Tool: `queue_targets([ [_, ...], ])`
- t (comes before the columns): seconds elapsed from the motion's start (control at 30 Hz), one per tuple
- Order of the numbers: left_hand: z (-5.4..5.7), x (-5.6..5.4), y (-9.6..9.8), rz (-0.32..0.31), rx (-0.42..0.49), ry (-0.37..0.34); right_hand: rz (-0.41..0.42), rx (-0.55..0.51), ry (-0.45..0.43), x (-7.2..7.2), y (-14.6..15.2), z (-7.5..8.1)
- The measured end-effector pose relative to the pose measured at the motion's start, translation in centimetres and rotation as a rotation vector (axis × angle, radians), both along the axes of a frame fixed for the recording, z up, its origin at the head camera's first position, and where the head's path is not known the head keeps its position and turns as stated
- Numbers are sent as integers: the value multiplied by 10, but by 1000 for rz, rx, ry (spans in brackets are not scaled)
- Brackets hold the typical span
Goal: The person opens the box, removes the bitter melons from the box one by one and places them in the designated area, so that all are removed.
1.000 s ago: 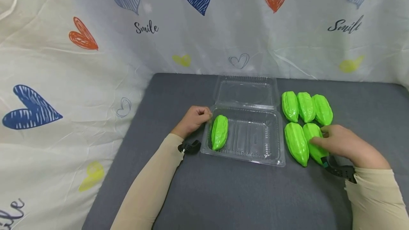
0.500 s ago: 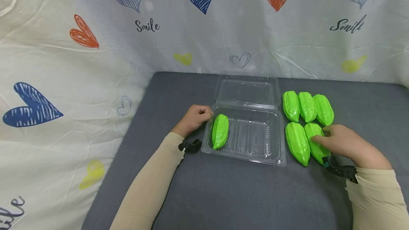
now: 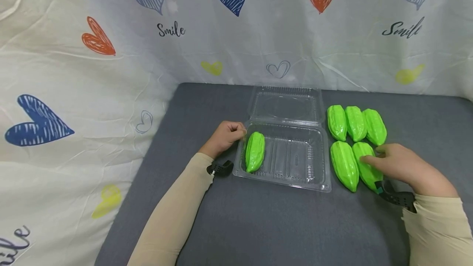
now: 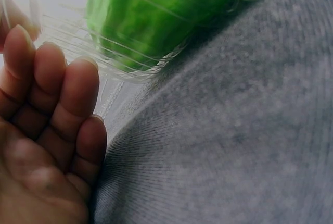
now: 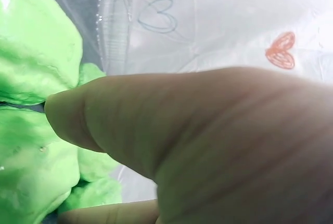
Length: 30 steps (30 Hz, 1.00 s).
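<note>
A clear plastic clamshell container point(image 3: 286, 182) lies with its lid tipped back, one bright green ribbed, star-fruit-like piece point(image 3: 255, 152) along its left wall. My left hand point(image 3: 223, 138) pinches the container's left rim; its fingers curl close to the green piece in the left wrist view. Over the right-hand green piece of the front row point(image 3: 365, 161) sits my right hand point(image 3: 404, 166). Its straight thumb point(image 5: 99, 109) reaches the gap between that piece and its left neighbour point(image 3: 344, 165). The other fingers lie on the far side, mostly hidden.
Behind the front pair stand three more green pieces point(image 3: 356, 123) in a row, right of the lid point(image 3: 287, 106). A grey cloth-covered table point(image 3: 266, 225) carries everything. A white curtain with printed hearts point(image 3: 236, 44) hangs behind and to the left.
The right hand's fingers have shifted slightly to the right, away from the front-row piece. The left hand, container and green pieces stay put; the head view has shifted a little.
</note>
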<state>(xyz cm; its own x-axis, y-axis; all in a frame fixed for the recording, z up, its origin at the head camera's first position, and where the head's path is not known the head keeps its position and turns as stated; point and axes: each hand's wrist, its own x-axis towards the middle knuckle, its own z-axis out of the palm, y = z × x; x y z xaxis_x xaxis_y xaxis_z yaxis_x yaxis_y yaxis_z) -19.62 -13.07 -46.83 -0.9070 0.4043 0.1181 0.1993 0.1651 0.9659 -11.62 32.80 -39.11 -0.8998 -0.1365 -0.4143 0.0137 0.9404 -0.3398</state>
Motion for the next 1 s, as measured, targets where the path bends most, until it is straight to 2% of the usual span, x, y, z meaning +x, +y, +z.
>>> queue_targets([
  [0.57,1,0,-2,-1,-1,11,-13,11,36,10,-7,26],
  [1.0,-1,-1,-1,-5,-1,18,-9,-15,90,16,-37,35],
])
